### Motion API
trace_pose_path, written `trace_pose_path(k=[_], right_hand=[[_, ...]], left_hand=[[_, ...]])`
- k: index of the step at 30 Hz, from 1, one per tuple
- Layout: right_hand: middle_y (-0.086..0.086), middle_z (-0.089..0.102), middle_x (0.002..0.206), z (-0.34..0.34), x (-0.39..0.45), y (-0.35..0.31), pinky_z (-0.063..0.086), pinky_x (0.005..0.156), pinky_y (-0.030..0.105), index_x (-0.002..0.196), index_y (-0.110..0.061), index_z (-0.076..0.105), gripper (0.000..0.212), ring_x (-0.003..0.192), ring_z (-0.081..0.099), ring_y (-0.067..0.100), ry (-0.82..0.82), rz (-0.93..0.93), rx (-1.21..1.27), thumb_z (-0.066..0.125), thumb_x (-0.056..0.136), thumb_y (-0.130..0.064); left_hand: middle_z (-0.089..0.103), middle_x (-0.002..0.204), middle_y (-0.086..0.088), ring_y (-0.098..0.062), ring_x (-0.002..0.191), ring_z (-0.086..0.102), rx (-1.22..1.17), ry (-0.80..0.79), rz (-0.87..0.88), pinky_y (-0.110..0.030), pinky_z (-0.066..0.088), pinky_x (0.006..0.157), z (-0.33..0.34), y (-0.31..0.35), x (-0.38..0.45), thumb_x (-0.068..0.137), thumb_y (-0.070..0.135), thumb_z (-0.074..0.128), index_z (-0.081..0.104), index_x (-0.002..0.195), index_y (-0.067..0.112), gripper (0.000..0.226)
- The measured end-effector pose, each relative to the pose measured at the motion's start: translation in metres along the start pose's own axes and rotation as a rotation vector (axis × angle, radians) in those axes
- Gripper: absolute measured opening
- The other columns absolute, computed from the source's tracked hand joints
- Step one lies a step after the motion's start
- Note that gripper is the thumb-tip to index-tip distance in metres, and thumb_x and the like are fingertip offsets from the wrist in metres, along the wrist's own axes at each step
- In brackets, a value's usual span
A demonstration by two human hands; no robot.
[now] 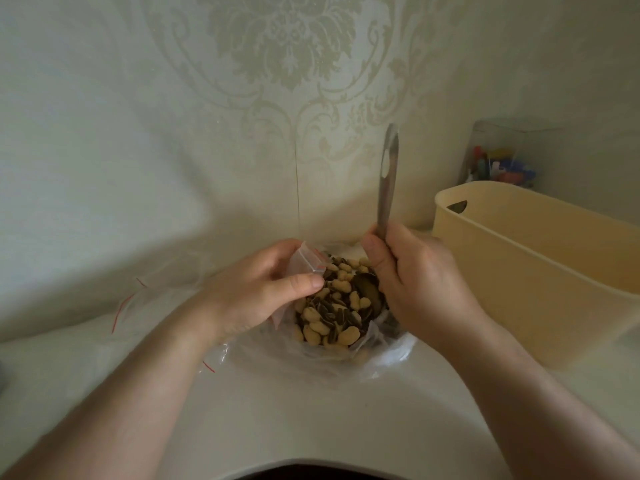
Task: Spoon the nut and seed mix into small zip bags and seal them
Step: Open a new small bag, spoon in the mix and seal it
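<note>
both forearms reach in over the white counter (277, 427). left hand (256, 292) pinches 1 small zip bag (306, 259) at its mouth; right hand (415, 282) clenches the spoon (388, 181), bowl down in the mix (332, 306) (peanuts and striped seeds, heaped in a clear bag on the counter). best to hold the mouth wide and tip slowly.
</note>
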State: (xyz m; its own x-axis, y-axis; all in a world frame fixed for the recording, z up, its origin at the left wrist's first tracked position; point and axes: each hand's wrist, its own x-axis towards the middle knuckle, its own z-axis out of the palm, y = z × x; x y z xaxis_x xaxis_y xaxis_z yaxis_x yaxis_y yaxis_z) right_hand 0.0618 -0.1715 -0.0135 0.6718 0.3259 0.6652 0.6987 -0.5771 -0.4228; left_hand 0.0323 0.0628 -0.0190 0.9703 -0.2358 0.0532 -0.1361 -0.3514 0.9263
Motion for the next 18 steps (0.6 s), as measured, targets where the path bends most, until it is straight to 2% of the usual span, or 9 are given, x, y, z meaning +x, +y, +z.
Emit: trace_pose_path(k=[2, 5, 7, 10, 13, 15, 18], right_hand=[[-0.01, 0.056, 0.067, 0.005, -0.003, -0.003, 0.043, 0.053, 0.025, 0.098, -0.014, 0.062, 0.039, 0.059, 0.056, 0.01, -0.01, 0.032, 0.016, 0.039, 0.106, -0.044], [-0.004, 0.061, 0.066, 0.014, -0.007, -0.004, 0.047, 0.055, 0.033, 0.098, -0.015, 0.059, 0.034, 0.059, 0.061, 0.014, -0.044, 0.143, 0.07, 0.039, 0.108, -0.041], [0.001, 0.064, 0.065, 0.016, -0.006, -0.002, 0.05, 0.055, 0.037, 0.096, -0.019, 0.057, 0.029, 0.057, 0.062, 0.017, -0.051, 0.252, 0.128, 0.04, 0.111, -0.038], [0.004, 0.069, 0.065, 0.016, -0.003, 0.001, 0.053, 0.051, 0.028, 0.094, -0.025, 0.055, 0.027, 0.054, 0.067, 0.012, -0.059, 0.455, 0.262, 0.04, 0.111, -0.041], [0.003, 0.072, 0.066, 0.014, -0.002, 0.005, 0.057, 0.058, 0.033, 0.095, -0.022, 0.057, 0.032, 0.055, 0.07, 0.013, -0.031, 0.558, 0.325, 0.039, 0.111, -0.042], [0.0, 0.072, 0.064, 0.01, 0.0, 0.005, 0.059, 0.062, 0.036, 0.096, -0.02, 0.057, 0.032, 0.057, 0.07, 0.015, 0.014, 0.585, 0.34, 0.038, 0.111, -0.039], [-0.004, 0.07, 0.061, 0.002, 0.003, 0.005, 0.057, 0.061, 0.035, 0.093, -0.02, 0.057, 0.031, 0.056, 0.069, 0.014, 0.087, 0.585, 0.353, 0.038, 0.112, -0.036]], left_hand=[[0.077, 0.095, 0.008, -0.012, 0.08, 0.074, -0.046, -0.004, -0.006, -0.03, 0.054, 0.065, 0.003, -0.001, 0.001, 0.083, 0.049, 0.077, 0.069, 0.113, 0.033, 0.035], [0.076, 0.079, 0.009, -0.007, 0.07, 0.073, -0.181, -0.013, -0.013, -0.02, 0.054, 0.058, 0.014, 0.002, 0.001, 0.092, 0.02, 0.074, 0.065, 0.119, 0.014, 0.029], [0.074, 0.077, 0.009, -0.007, 0.068, 0.072, -0.257, -0.001, -0.009, -0.018, 0.053, 0.054, 0.018, 0.002, 0.002, 0.087, 0.019, 0.076, 0.065, 0.12, 0.012, 0.035], [0.07, 0.082, 0.001, -0.013, 0.069, 0.068, -0.257, 0.017, 0.012, -0.02, 0.051, 0.051, 0.017, -0.002, 0.005, 0.081, 0.033, 0.074, 0.069, 0.118, 0.021, 0.039], [0.073, 0.097, -0.005, -0.027, 0.084, 0.071, -0.229, 0.05, 0.044, -0.031, 0.056, 0.066, 0.014, -0.005, 0.006, 0.075, 0.044, 0.076, 0.072, 0.117, 0.026, 0.045], [0.075, 0.097, 0.008, -0.019, 0.092, 0.072, -0.173, 0.127, 0.088, -0.036, 0.058, 0.077, 0.009, -0.004, 0.005, 0.071, 0.049, 0.076, 0.074, 0.11, 0.035, 0.041], [0.075, 0.104, 0.018, -0.004, 0.097, 0.07, 0.011, 0.252, 0.159, -0.028, 0.054, 0.086, 0.0, -0.004, 0.003, 0.072, 0.049, 0.078, 0.071, 0.108, 0.045, 0.036]])
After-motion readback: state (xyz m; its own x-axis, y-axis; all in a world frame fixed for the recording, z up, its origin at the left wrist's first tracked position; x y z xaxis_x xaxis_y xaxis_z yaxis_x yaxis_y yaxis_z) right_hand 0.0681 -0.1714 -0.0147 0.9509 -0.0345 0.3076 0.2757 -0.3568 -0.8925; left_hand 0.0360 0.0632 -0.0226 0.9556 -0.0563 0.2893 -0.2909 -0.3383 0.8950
